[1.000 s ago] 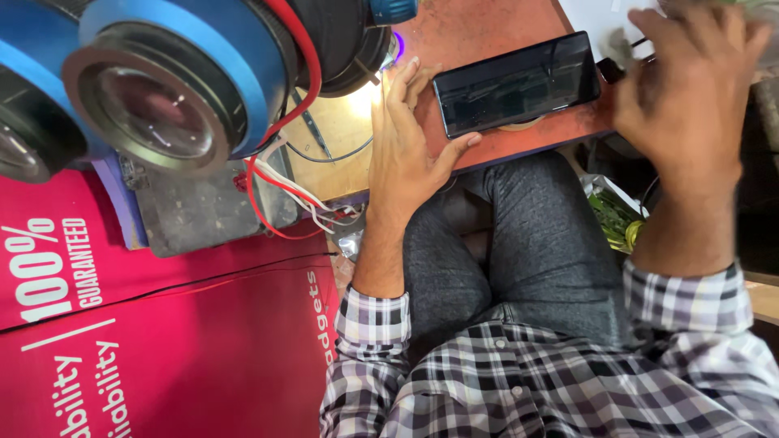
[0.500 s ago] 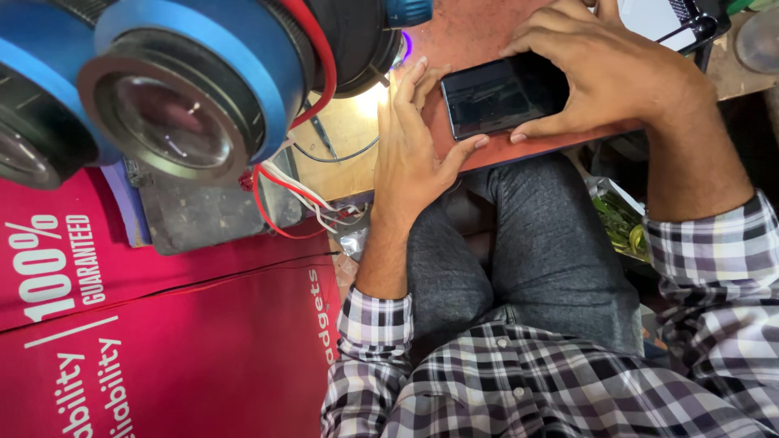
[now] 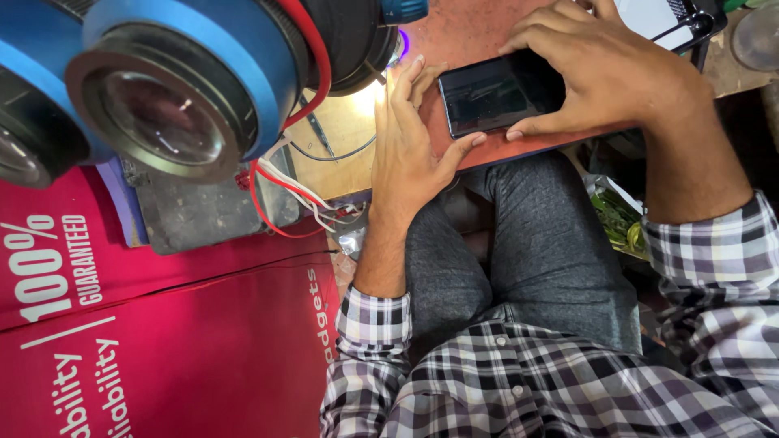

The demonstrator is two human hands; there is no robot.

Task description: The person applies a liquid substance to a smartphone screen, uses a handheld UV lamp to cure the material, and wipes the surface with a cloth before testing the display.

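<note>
The dark phone (image 3: 495, 96) is lying flat on the reddish mat (image 3: 462, 32), long axis running left to right. The right hand (image 3: 604, 69) is covering its right end, thumb and fingers pinching its long edges. The left hand (image 3: 410, 146) is bracing open at the left end, thumb touching the near corner, beside the blue-ringed microscope lens (image 3: 166, 93).
</note>
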